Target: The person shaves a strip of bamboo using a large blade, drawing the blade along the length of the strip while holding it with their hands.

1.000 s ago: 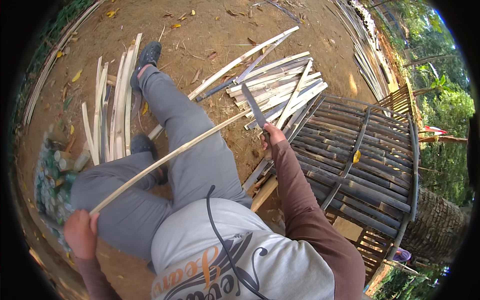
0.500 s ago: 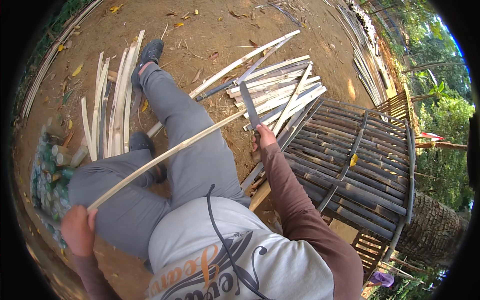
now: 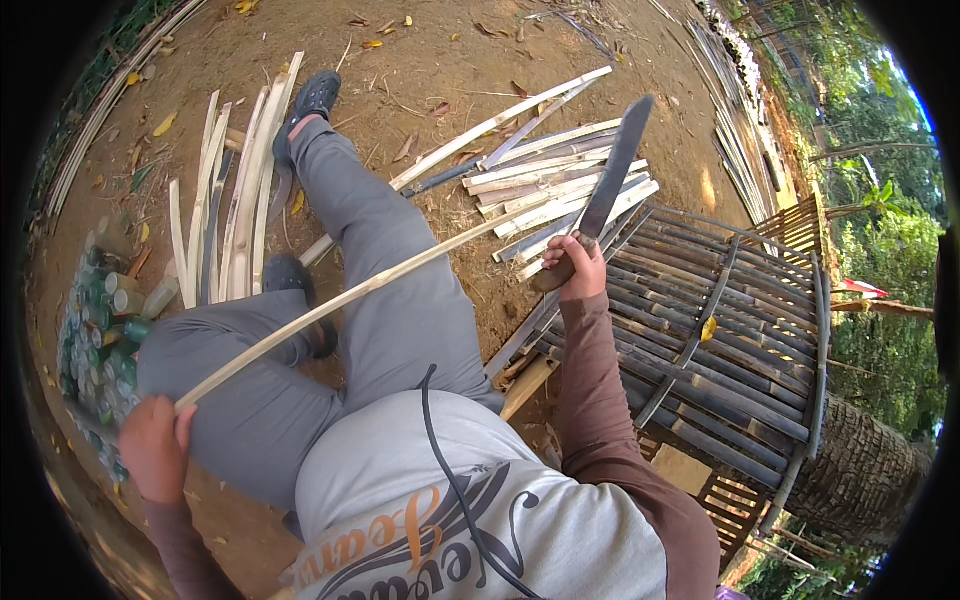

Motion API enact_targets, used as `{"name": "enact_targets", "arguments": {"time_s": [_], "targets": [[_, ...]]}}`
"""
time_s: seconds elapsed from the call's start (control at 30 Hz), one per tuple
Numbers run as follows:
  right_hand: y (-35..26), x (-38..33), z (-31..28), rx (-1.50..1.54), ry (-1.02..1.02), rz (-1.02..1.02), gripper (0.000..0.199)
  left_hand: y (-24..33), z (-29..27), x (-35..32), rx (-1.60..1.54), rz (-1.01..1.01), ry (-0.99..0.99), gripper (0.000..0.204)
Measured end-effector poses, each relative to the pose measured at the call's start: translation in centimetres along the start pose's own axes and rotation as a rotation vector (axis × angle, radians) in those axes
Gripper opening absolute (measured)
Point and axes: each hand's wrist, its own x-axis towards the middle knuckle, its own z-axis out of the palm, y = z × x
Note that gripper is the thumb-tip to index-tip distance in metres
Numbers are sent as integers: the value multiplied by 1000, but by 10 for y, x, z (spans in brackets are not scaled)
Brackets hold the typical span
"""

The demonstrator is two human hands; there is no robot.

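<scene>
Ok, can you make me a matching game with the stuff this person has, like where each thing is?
Things:
1. long bamboo strip
2. big knife
3. bottles
4. dark bamboo frame

Places:
A. raised in the right hand
B. heaped on the ground at the person's left
C. one end gripped in the left hand, lying across the legs
D. on the ground at the person's right

Pairs: 1-C, 2-A, 3-B, 4-D

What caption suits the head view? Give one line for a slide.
Seated person's left hand grips a long bamboo strip while the right hand raises a machete.
</scene>
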Motion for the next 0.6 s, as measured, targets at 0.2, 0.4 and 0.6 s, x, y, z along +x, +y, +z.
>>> {"name": "enact_targets", "arguments": {"time_s": [0.2,0.4,0.6], "targets": [[-2,-19,-2,-638,-124,107,36,1,-1,1,-16,7,17,38],[34,-72,32,-1051,-94,64,55,2,-3,2,-17,22,17,38],[57,-79,10,-1278,-196,-226,38,-4,0,-1,-19,16,-5,39]]}}
